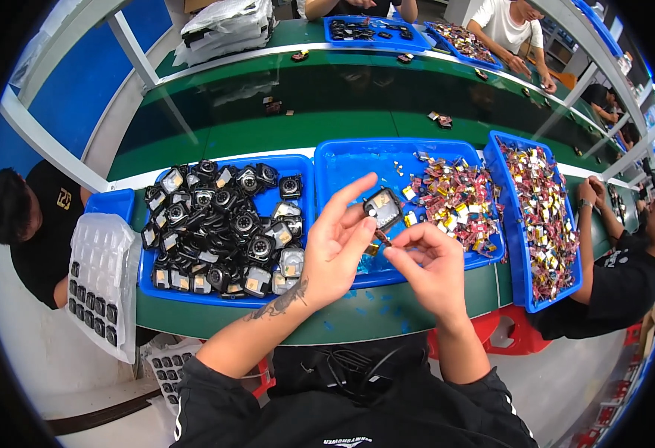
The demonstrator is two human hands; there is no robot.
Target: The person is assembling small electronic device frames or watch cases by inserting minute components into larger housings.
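My left hand (338,243) grips a black smartwatch case (384,209) by its edge, its inner side with a grey panel turned toward me. Close below the case, my right hand (435,269) pinches a small dark-red part (382,237) between thumb and fingertips. Whether that part is still joined to the case I cannot tell. Both hands hover over a blue tray (350,149) with a heap of small red, yellow and white flex-cable parts (454,198) in its right half. To the left, another blue tray (307,187) holds a pile of black watch cases (223,209).
At right a blue bin (534,305) is filled with similar small parts. Beyond the trays runs a green conveyor (327,104) with scattered parts. Clear plastic trays of watch cases (103,276) stand at left. Co-workers sit at left, right and across; a red stool (518,336) is below.
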